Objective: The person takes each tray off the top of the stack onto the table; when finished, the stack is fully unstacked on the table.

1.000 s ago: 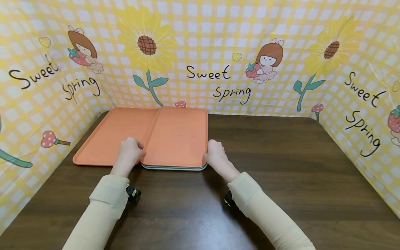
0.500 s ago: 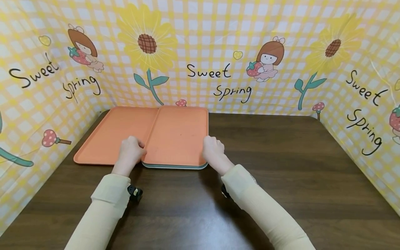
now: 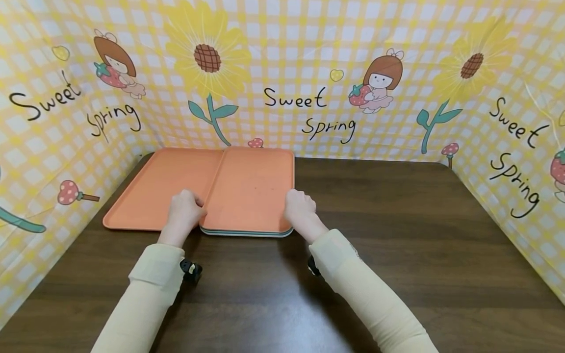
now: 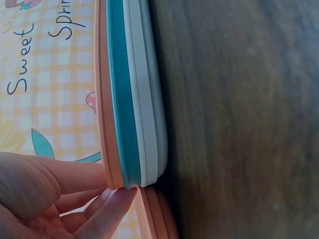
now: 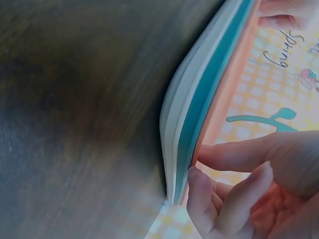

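Observation:
An orange tray (image 3: 251, 191) lies on top of a stack at the table's back, left of centre. Beneath it are a teal tray (image 4: 122, 99) and white trays (image 4: 143, 99). My left hand (image 3: 183, 211) holds the orange tray's left edge near the front corner, thumb over the rim and a fingertip at its side. At the opposite edge my right hand (image 3: 301, 208) pinches the rim; in the right wrist view its thumb is on the orange side and a fingertip sits by the seam above the teal tray.
Another orange tray (image 3: 163, 186) lies against the stack's left side, partly behind my left hand. More orange rims show below it in the left wrist view. A yellow checked cloth (image 3: 282, 59) encloses the brown wooden table (image 3: 388, 235) at the back and sides.
My right hand has shifted slightly left, closer in over the stack's right edge. The left hand stays almost in place. The trays lie as before, with only a slight shift of the head view.

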{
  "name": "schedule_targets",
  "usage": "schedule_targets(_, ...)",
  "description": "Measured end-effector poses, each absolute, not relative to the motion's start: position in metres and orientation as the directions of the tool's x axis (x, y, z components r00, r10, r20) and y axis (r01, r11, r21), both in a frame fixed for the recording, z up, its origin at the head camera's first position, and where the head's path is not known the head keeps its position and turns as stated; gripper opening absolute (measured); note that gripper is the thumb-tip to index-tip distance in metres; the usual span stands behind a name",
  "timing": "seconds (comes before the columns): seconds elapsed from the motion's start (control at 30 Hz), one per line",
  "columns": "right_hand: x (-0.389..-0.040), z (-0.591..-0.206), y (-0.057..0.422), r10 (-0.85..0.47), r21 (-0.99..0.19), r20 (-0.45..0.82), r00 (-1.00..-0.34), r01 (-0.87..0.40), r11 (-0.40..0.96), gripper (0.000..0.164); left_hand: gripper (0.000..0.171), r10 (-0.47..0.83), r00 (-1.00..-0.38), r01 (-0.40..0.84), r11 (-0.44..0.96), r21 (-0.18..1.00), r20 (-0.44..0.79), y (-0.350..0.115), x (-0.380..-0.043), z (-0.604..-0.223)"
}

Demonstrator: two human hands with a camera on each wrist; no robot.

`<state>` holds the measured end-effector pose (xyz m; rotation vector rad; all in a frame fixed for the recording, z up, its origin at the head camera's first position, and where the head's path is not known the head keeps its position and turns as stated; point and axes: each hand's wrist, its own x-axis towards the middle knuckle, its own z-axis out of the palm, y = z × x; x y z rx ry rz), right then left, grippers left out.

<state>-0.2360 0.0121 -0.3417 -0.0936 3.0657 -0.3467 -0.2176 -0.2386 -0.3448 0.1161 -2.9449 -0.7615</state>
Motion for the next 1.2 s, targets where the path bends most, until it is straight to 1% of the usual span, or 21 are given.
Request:
schedule_targets(0.23, -0.238, -0.338, 0.017, -0.033, -0.34, -0.109, -0.993, 0.006, 0.941, 0.007, 0.016, -0.104, -0.992, -0.056, 0.871, 0.488, 0.071, -0.239, -0.217, -0.344)
schedule_targets(0.43, -0.238, -0.338, 0.018, -0.022, -0.366, -0.082, -0.996, 0.009, 0.931, 0.007, 0.016, -0.106, -0.99, -0.05, 0.874, 0.484, 0.089, -0.24, -0.217, -0.346)
schedule_targets(0.57, -0.239, -0.341, 0.015, 0.005, -0.339, -0.038, -0.999, 0.018, 0.94, 0.009, 0.015, -0.101, -0.991, -0.045, 0.879, 0.475, 0.093, -0.24, -0.217, -0.348)
schedule_targets(0.73, -0.237, -0.344, 0.006, -0.029, -0.208, 0.011, -1.0, -0.03, 0.978, 0.004, 0.015, -0.101, -0.991, -0.046, 0.882, 0.469, 0.093, -0.239, -0.217, -0.346)
schedule_targets(0.83, -0.237, -0.343, 0.003, -0.034, -0.162, 0.004, -0.999, -0.034, 0.986, 0.01, 0.016, -0.103, -0.991, -0.051, 0.881, 0.471, 0.086, -0.238, -0.217, -0.344)
schedule_targets(0.97, -0.237, -0.342, 0.002, -0.03, -0.16, -0.013, -0.999, -0.028, 0.987, 0.017, 0.015, -0.107, -0.991, -0.054, 0.88, 0.472, 0.085, -0.237, -0.217, -0.344)
schedule_targets(1.1, -0.239, -0.339, 0.004, -0.015, -0.192, -0.058, -0.998, -0.003, 0.981, 0.013, 0.013, -0.104, -0.99, -0.047, 0.883, 0.467, 0.097, -0.237, -0.218, -0.343)
schedule_targets(1.2, -0.241, -0.338, 0.007, 0.004, -0.237, -0.099, -0.995, 0.027, 0.971, 0.014, 0.01, -0.103, -0.99, -0.046, 0.881, 0.47, 0.097, -0.236, -0.218, -0.343)
